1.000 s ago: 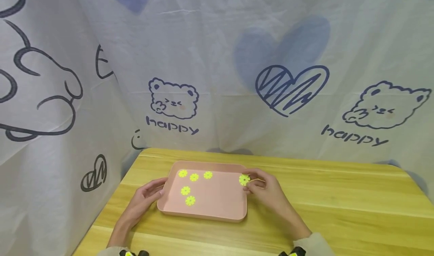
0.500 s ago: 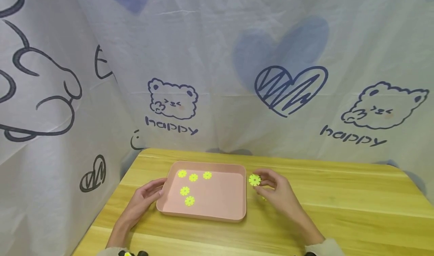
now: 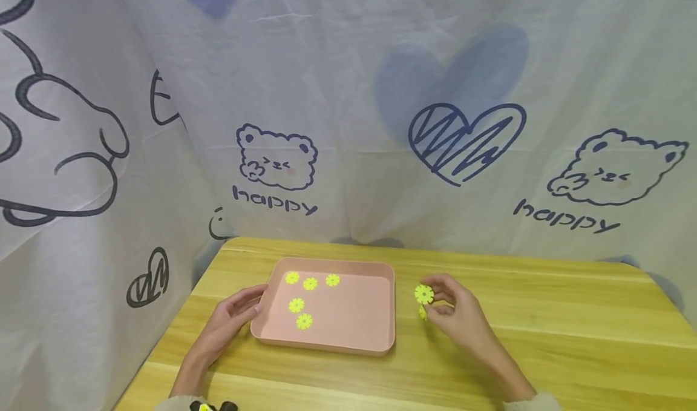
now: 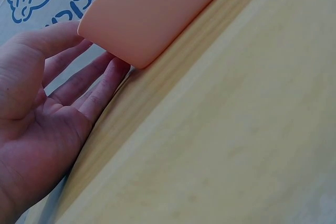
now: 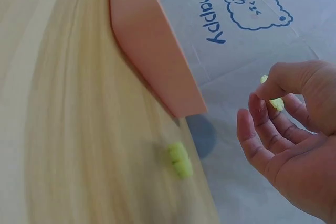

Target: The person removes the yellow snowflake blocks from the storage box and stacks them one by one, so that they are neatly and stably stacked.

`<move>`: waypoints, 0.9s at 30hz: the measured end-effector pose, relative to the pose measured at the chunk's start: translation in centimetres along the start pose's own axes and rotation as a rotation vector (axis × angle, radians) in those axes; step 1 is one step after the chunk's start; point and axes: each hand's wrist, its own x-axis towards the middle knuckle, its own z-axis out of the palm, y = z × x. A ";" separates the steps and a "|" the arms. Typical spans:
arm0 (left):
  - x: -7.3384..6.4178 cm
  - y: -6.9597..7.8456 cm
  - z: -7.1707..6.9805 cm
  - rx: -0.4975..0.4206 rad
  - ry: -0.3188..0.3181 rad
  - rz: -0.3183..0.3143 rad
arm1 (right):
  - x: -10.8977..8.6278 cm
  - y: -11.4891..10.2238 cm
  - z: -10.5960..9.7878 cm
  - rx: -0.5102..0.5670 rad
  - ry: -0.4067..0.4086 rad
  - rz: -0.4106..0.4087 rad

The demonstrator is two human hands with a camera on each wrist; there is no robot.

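Observation:
A pink tray (image 3: 354, 314) lies on the table, bearing several yellow notched snowflake discs (image 3: 304, 321) toward its left side. My left hand (image 3: 231, 317) holds the tray's left side, with the thumb at the rim and the fingers against the outer wall, as the left wrist view shows (image 4: 58, 93). To the tray's right, my right hand (image 3: 463, 317) pinches one yellow snowflake disc (image 3: 423, 295) between thumb and fingers above the table. Partly behind the thumb is another yellow piece (image 3: 422, 312). In the right wrist view this yellow piece (image 5: 180, 160) looks thick and ridged, blurred, near the tray.
The wooden table (image 3: 572, 326) extends to the right of the hands. A white cloth (image 3: 348, 96) with hearts, bears and lettering hangs behind it, and more cloth (image 3: 71, 290) hangs along the left.
My right hand has moved right, from over the tray's right edge to beside it, with the snowflake disc still pinched. Another yellow piece has come into view beneath it. The left hand stays put.

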 end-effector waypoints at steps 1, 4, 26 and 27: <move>0.0 0.0 0.0 0.002 0.000 0.000 | -0.1 0.1 -0.1 -0.005 0.005 -0.004; -0.1 0.0 0.0 0.006 0.004 -0.005 | -0.3 0.5 -0.3 -0.029 0.016 -0.021; -0.2 0.2 0.1 0.013 0.010 -0.011 | -0.7 2.9 -1.5 -0.285 0.038 -0.100; -0.2 0.3 0.1 0.015 0.010 -0.009 | -0.7 3.0 -1.5 -0.295 0.038 -0.100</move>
